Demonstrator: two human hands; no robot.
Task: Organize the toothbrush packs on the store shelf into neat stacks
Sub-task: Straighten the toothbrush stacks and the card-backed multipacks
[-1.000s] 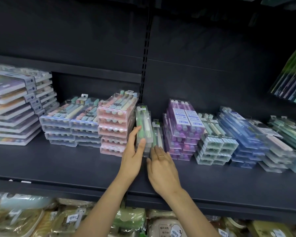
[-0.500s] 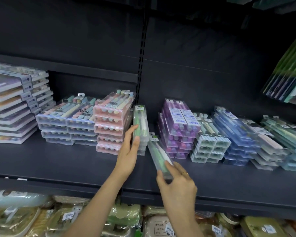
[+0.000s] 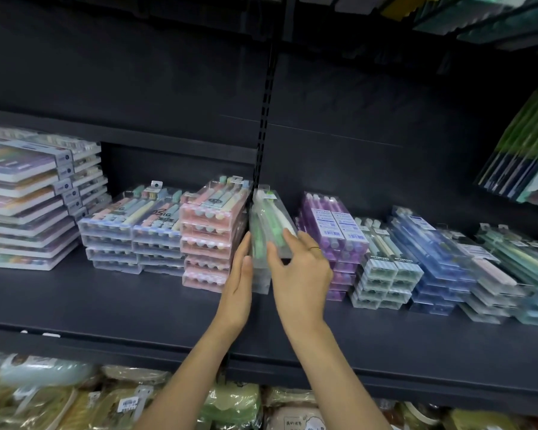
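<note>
Both hands are up at the narrow stack of green toothbrush packs [image 3: 260, 243] in the middle of the frame, wedged between the pink pack stack [image 3: 210, 240] on its left and the purple pack stack [image 3: 334, 240] on its right. The left hand [image 3: 238, 287] has straight fingers flat against the stack's left side. The right hand [image 3: 298, 274], with a ring [image 3: 315, 248] on one finger, pinches the top green pack [image 3: 272, 217] from the front, thumb on the left, fingers on the right. That pack sits on the stack, tilted a bit. Everything's on the dark shelf [image 3: 106, 305]. Further right are white-capped packs [image 3: 382, 268] and blue packs [image 3: 429, 256]; the flat boxes [image 3: 25, 200] are at the far left.
</note>
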